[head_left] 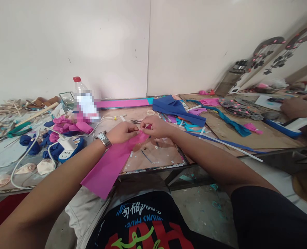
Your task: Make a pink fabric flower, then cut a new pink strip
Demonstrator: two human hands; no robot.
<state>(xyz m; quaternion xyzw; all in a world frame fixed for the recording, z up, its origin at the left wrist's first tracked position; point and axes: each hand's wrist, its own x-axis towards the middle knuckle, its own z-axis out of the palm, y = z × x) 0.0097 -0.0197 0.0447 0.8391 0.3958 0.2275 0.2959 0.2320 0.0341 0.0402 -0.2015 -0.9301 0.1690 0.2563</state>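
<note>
Both arms reached forward; left hand point(122, 132) and right hand point(155, 126) met, pinching the pink strip's point(109, 166) top near the table's point(246, 138) front edge.

head view — worn on the head, one view only | faces forward and down over the worktop point(246, 138) toward the wall point(91, 41) | near — own arms and lap fill the lower frame
</note>
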